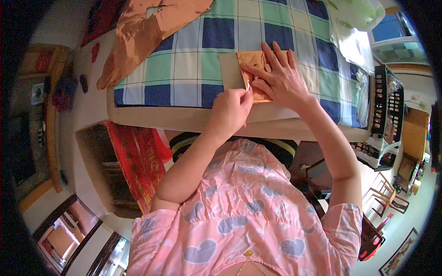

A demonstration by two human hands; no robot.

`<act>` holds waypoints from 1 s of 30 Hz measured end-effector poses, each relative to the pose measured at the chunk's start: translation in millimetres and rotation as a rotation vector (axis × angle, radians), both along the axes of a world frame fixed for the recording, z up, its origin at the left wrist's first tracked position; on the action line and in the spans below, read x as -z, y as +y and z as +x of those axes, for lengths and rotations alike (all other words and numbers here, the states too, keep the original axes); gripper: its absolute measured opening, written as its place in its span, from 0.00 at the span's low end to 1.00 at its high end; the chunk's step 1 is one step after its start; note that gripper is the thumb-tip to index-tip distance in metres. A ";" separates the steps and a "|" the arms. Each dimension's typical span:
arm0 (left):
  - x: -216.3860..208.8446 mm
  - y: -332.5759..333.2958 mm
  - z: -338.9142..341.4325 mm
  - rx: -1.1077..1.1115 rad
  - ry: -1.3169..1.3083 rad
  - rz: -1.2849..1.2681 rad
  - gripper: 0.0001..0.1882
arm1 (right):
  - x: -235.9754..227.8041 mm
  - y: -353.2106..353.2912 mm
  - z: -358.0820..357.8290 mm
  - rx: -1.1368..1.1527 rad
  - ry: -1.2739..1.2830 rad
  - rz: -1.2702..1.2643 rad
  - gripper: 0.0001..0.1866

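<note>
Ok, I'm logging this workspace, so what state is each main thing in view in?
Copper foil piece: wrinkled, partly hidden
Left grip: curled, apparently pinching the copper foil piece's edge
Right grip: open, spread on the copper foil piece
Greyish card: flat, partly covered
Large copper sheet: creased, loose
Checked cloth: spread out
White plastic bag: crumpled
Black crate: loaded, contents unclear

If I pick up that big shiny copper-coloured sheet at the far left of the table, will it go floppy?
Probably floppy: the copper-coloured sheet is creased and runs unevenly past the edge of the checked cloth. It's likely light too, since it looks thin. Its glossy surface might feel a bit slippery.
</note>
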State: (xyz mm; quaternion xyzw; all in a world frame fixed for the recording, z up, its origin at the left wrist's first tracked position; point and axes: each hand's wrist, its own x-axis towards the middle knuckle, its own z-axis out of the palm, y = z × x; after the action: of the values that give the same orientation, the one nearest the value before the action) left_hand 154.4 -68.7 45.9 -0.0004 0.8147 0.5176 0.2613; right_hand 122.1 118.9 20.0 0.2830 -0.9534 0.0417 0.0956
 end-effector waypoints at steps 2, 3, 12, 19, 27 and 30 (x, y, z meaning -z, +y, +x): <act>13.1 -4.5 9.9 0.034 0.116 -0.063 0.18 | -0.8 -0.9 0.8 0.006 0.012 0.004 0.24; 17.2 -7.5 14.5 0.069 0.231 -0.125 0.16 | 0.5 -1.4 0.7 0.004 0.013 0.003 0.24; 33.4 -8.6 30.9 0.377 0.950 -0.462 0.29 | 9.8 2.5 -2.1 0.019 0.037 0.014 0.24; 41.4 -11.3 56.4 0.394 0.897 -0.450 0.33 | 2.0 0.0 0.9 0.018 -0.013 -0.017 0.24; 53.7 -11.4 59.8 0.360 0.967 -0.426 0.31 | -16.7 -0.5 20.0 -0.112 -0.167 -0.024 0.18; 49.0 -10.9 59.3 0.337 0.945 -0.415 0.32 | -19.2 -2.2 5.3 -0.141 -0.203 -0.022 0.18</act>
State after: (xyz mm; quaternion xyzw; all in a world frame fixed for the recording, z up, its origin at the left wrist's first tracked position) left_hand 213.7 -79.5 -3.0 0.3116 0.9174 0.2403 -0.0598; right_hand 127.4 116.8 39.3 0.3427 -0.9354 0.0873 -0.0013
